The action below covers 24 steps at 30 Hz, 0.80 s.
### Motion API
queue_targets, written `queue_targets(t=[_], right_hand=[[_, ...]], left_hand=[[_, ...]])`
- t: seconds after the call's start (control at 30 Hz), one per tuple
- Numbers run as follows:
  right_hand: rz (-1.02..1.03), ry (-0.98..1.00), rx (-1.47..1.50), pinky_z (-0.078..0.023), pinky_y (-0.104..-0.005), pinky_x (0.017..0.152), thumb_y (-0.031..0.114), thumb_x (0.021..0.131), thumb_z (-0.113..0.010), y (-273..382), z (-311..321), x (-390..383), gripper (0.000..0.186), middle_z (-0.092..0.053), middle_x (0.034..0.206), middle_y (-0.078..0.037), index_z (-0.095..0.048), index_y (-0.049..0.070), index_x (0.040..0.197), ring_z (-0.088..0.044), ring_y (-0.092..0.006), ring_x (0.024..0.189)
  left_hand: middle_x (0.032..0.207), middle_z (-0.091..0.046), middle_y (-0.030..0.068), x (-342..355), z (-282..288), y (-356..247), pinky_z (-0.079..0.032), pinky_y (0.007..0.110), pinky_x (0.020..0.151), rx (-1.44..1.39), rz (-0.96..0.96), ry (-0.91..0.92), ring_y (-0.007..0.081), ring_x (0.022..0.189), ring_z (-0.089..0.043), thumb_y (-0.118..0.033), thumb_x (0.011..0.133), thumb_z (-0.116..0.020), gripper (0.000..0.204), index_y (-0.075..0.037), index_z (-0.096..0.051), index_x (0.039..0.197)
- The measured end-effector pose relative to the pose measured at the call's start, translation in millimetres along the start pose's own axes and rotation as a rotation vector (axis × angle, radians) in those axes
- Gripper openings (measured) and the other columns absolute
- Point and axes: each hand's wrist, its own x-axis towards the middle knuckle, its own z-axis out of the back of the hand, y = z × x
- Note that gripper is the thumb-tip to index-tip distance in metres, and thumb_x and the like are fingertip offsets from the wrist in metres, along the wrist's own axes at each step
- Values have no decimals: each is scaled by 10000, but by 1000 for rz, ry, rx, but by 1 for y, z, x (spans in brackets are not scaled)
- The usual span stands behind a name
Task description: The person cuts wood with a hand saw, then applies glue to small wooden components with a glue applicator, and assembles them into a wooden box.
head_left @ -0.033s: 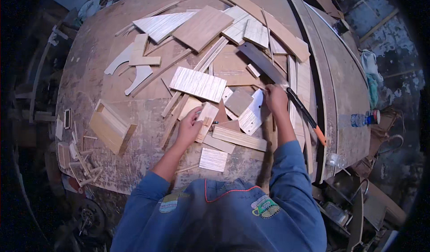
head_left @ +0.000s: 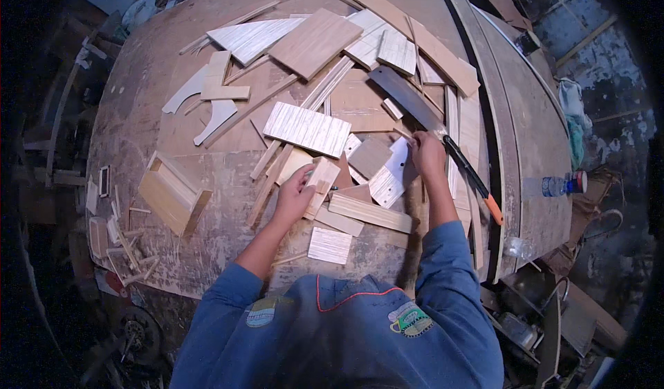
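My left hand (head_left: 295, 192) is closed around the edge of a short pale wooden block (head_left: 322, 184), which stands tilted over other offcuts. My right hand (head_left: 428, 155) is bent, its fingertips together by the end of a thin wood strip; what they pinch is hidden. Beside that hand lies a handsaw (head_left: 407, 98), its dark blade pointing away and its black and orange handle (head_left: 477, 185) toward the right. Between my hands are a white board with holes (head_left: 391, 181), a greyish square piece (head_left: 371, 156) and a pale wooden bar (head_left: 370, 212).
Wood offcuts cover the middle of the worktable (head_left: 131, 105), with a brown board (head_left: 315, 43) at the back. On the left stand an open wooden box (head_left: 173, 194) and small scrap sticks (head_left: 131, 251). A plastic bottle (head_left: 564, 184) lies at the right.
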Motion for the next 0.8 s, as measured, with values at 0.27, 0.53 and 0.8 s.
queue_targets(t=[0.27, 0.53, 0.8], right_hand=[[-214, 302, 847, -427, -208, 605, 209, 914, -621, 21, 29, -49, 204, -603, 741, -15, -644, 7, 927, -543, -57, 682], [-140, 591, 1202, -413, -226, 552, 239, 969, -530, 90, 21, -115, 231, -580, 683, 5, -616, 32, 914, -531, -78, 602], [226, 534, 682, -412, -250, 530, 204, 964, -514, 125, 8, -150, 284, -558, 610, -12, -603, 2, 785, -506, -81, 569]], left_hand=[[1091, -612, 115, -8, -24, -54, -477, 281, 822, 629, -569, -244, 177, 985, -589, -26, 823, -599, 429, -21, -552, 1250], [953, -622, 38, -32, -42, -60, -491, 217, 686, -394, 5, 58, 83, 760, -596, -80, 878, -648, 256, 14, -598, 1110], [832, -628, 29, -89, -10, -45, -523, 224, 656, -476, 30, -86, 93, 753, -626, -50, 869, -642, 135, -5, -613, 993]])
